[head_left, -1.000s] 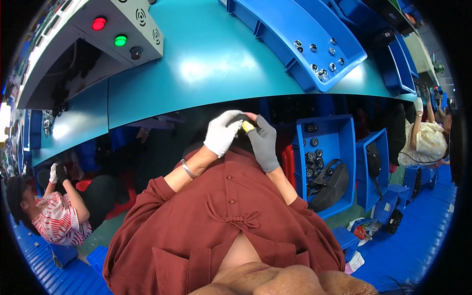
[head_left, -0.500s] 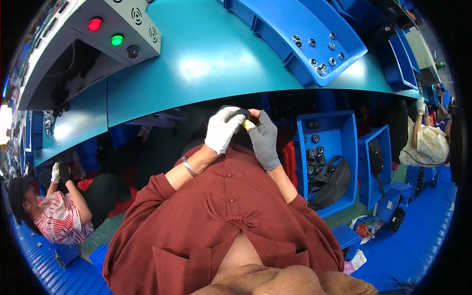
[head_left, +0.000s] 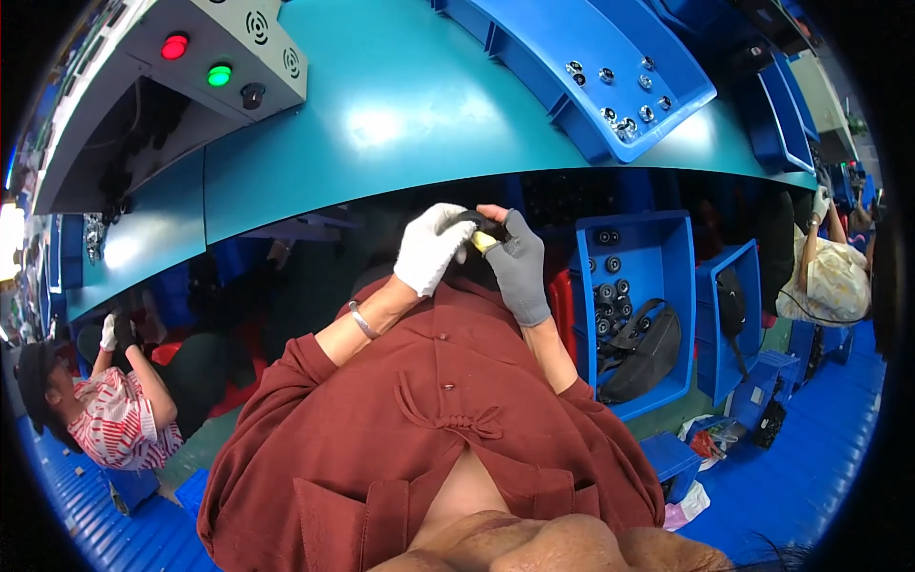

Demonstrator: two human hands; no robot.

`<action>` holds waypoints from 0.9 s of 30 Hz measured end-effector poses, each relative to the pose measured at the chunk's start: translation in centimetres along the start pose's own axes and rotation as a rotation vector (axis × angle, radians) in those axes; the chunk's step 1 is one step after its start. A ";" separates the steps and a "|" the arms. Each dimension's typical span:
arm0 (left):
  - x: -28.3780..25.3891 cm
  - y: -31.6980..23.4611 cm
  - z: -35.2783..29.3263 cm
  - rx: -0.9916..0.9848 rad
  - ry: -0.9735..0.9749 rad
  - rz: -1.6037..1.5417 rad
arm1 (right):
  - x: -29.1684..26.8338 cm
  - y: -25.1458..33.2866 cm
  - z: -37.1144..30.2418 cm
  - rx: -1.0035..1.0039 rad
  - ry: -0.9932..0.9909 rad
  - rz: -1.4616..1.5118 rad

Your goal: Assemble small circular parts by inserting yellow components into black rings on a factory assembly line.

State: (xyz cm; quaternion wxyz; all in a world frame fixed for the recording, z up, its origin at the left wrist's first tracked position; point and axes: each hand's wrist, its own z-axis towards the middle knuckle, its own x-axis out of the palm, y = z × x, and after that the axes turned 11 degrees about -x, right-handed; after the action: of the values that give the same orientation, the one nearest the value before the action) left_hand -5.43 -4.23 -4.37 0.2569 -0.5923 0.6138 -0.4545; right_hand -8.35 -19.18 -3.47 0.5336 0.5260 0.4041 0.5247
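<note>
Near the surface (head_left: 381, 143): left hand (head_left: 426, 251) and right hand (head_left: 520, 272) both gripping black part (head_left: 468, 218)
Surface: teal, blue tray (head_left: 591, 40) far right
Room: co-worker (head_left: 119, 415) left, blue floor (head_left: 820, 448)

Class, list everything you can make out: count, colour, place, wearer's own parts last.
Workbench: one, teal, across the top
Control box: one, pale grey, upper left
Buttons: two, red and green, on it
Tray: one, blue, on workbench
Small parts: about nine, silvery, in tray
Large bins: two, blue, right side
Wheels: several, black, left bin
Bags: two, black, in bins
Co-workers: at least two, patterned tops, edges
Rounded part: one, black, between hands
Yellow patch: one, yellow, right thumb
Bracelet: one, silvery, left wrist
Shirt: one, dark red, on wearer
Left hand: one, white-gloved, centre
Right hand: one, grey-gloved, centre
</note>
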 end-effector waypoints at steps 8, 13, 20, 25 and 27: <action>-0.4 0.5 0.6 0.512 -0.191 0.624 | -1.8 -1.6 -0.6 0.019 0.126 -0.183; -0.2 0.2 -0.2 -0.002 -0.067 0.377 | -1.3 -1.2 -1.0 0.074 0.063 -0.061; 0.3 -0.2 -0.6 0.158 -0.121 0.541 | -1.3 -2.2 -0.7 0.002 0.080 -0.091; -1.4 1.3 0.4 -0.187 0.103 0.046 | -0.6 -1.7 -0.8 0.001 0.011 -0.122; -1.3 1.3 0.3 -0.218 0.132 -0.026 | -0.3 -1.7 -0.9 -0.026 -0.017 -0.179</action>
State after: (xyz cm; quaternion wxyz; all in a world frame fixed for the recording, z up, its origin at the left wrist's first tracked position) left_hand -5.56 -3.20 -5.93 0.1441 -0.5933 0.6675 -0.4262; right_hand -9.07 -19.21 -5.30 0.5886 0.4851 0.4382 0.4756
